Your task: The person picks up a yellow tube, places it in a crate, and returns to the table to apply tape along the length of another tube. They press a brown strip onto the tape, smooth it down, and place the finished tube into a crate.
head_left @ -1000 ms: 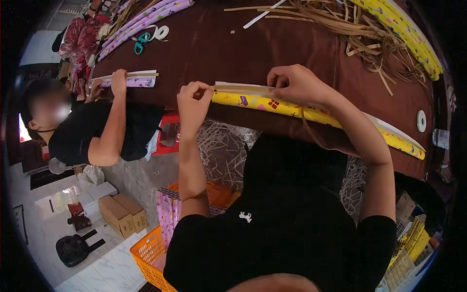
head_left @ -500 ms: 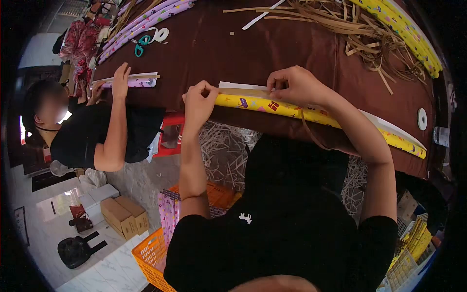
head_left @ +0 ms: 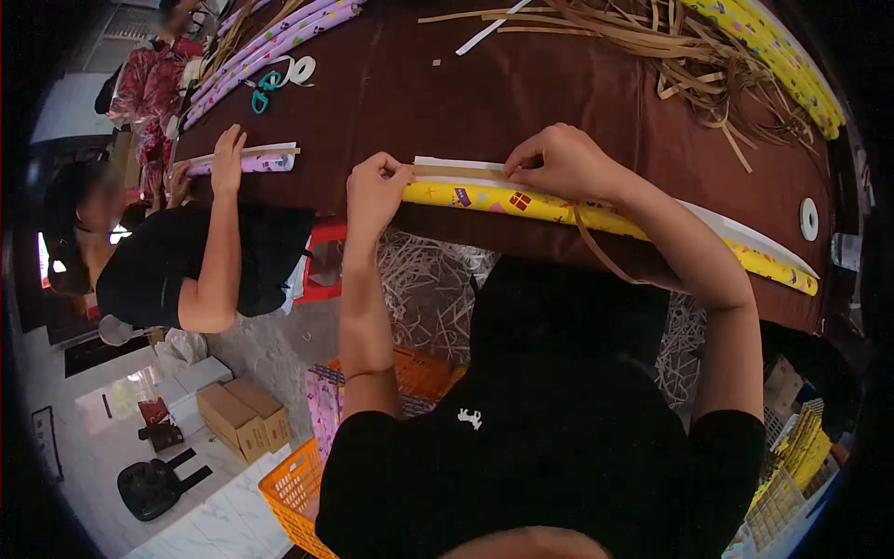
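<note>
A roll of yellow patterned wrapping paper (head_left: 540, 207) lies along the table's front edge, its white inner side showing at the far edge. A tan paper strip (head_left: 459, 171) runs lengthwise along that white margin. At the roll's left end my left hand (head_left: 377, 186) is closed in a pinch on the strip's end. My right hand (head_left: 563, 163) pinches the strip farther along, above the roll, with its fingertips partly hidden. The strip's loose tail hangs over the front of the roll below my right wrist. My right forearm covers part of the roll.
Loose tan strips (head_left: 596, 42) and more yellow rolls (head_left: 773, 65) lie at the back right. A white tape roll (head_left: 808, 220) sits at right. Teal scissors (head_left: 262, 93) and purple rolls (head_left: 279, 51) are at back left. A co-worker (head_left: 154, 256) handles a purple roll; an orange crate (head_left: 293, 484) stands below.
My right hand has shifted slightly left along the strip. More white paper shows between the strip and the yellow roll. The view has moved a little.
</note>
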The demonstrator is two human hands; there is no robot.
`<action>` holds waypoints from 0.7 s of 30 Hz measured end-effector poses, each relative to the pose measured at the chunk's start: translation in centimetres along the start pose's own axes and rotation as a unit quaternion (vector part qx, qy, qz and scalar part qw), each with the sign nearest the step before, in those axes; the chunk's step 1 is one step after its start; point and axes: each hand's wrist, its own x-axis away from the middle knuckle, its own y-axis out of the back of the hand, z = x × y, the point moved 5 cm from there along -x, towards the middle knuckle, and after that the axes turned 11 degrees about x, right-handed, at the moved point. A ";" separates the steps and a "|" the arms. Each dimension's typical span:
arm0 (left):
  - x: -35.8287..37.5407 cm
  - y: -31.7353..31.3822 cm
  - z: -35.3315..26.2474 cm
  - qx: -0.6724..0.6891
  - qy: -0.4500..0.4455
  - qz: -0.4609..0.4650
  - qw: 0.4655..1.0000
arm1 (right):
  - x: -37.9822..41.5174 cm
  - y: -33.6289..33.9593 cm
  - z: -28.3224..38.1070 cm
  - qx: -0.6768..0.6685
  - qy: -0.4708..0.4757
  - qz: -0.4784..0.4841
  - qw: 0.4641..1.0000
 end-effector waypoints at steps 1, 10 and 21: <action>0.0 0.0 -0.2 -0.020 -0.004 -0.003 1.000 | 0.0 -0.1 0.0 0.000 -0.001 0.000 1.000; 0.0 -0.1 -1.4 -0.094 -0.003 -0.002 0.996 | 0.1 0.0 0.3 -0.003 -0.016 -0.006 1.000; -0.4 0.0 -1.0 -0.078 0.014 0.021 0.997 | 0.2 0.1 0.5 0.019 -0.024 -0.015 0.999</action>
